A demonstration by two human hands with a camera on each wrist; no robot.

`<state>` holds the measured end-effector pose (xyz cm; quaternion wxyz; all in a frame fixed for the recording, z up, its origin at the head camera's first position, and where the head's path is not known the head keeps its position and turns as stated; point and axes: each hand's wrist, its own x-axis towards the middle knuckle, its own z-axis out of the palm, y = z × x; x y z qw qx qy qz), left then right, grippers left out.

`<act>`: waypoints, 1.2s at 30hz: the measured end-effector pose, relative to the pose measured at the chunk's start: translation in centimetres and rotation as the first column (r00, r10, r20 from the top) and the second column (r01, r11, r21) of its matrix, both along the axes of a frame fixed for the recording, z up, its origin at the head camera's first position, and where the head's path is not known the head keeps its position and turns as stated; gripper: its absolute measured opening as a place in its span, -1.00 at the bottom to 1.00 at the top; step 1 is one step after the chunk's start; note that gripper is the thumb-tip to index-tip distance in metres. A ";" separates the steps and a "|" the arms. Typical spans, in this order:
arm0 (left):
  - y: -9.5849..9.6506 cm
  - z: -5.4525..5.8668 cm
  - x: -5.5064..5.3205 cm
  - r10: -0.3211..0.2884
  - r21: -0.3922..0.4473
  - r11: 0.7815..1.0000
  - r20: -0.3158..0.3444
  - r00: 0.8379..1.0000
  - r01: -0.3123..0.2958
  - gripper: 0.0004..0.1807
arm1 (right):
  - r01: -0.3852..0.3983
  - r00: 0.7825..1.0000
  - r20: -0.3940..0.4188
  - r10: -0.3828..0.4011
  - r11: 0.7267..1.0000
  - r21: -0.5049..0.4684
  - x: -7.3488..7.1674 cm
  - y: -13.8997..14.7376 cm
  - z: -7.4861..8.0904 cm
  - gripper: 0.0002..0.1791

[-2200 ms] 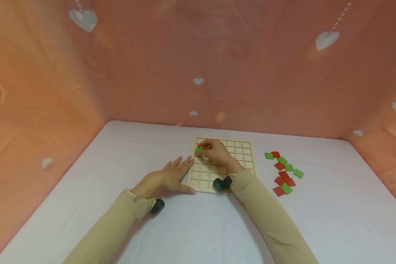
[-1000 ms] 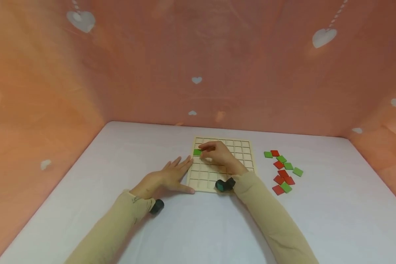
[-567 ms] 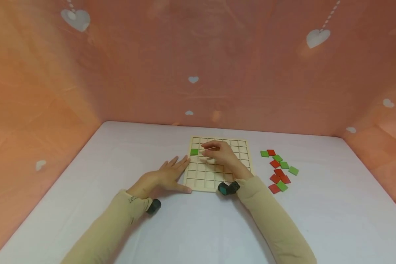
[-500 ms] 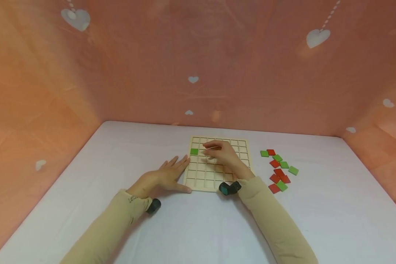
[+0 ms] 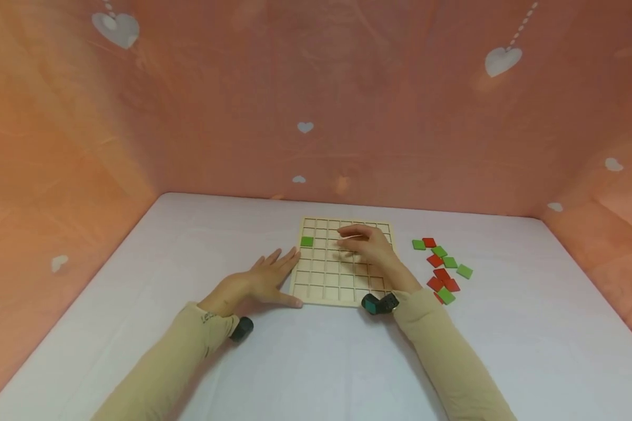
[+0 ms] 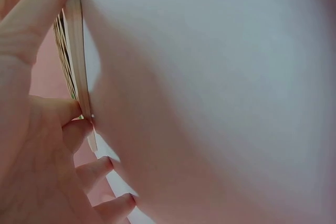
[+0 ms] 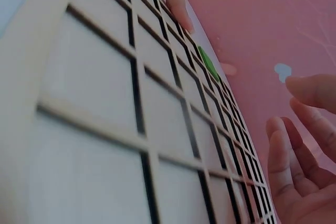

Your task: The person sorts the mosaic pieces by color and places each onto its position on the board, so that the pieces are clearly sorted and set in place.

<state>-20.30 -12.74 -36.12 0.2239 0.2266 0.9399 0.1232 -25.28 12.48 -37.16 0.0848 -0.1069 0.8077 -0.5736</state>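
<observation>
Along the left edge of the pale wooden grid board (image 5: pixel 316 278), the bare left hand (image 5: pixel 268 283) spreads its straight fingers, thumb by the near-left corner. Just beyond its fingertips, a flat green square tile (image 5: pixel 307 241) lies in the leftmost column, third cell from the far edge. Over the board's right half, the bare right hand (image 5: pixel 373 245) has moved rightward off that tile; its fingers are loosely curved, thumb apart, gripping nothing, so this placement looks finished. Past the right edge, flat red and green square tiles (image 5: pixel 464 271) lie on the white table (image 5: pixel 316 374).
</observation>
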 end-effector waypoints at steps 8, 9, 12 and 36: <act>-0.2 0.1 -0.2 -0.011 0.004 1.000 0.005 1.000 0.011 0.18 | 0.047 0.999 0.005 -0.048 0.997 0.053 0.3 2.5 0.6 -0.52; -0.2 0.1 -0.2 -0.009 0.003 1.000 0.007 1.000 0.009 0.18 | 0.056 0.998 0.007 -0.057 0.997 0.051 0.3 2.7 0.6 -0.52; -0.3 0.1 -0.2 -0.005 0.002 1.000 0.007 1.000 0.005 0.18 | 0.064 0.998 0.008 -0.064 0.997 0.036 0.3 3.4 0.6 -0.52; -0.2 -0.2 -0.2 0.002 0.010 1.000 0.013 1.000 -0.002 0.18 | 0.193 0.981 0.005 -0.195 0.972 0.131 0.1 9.2 1.2 -0.48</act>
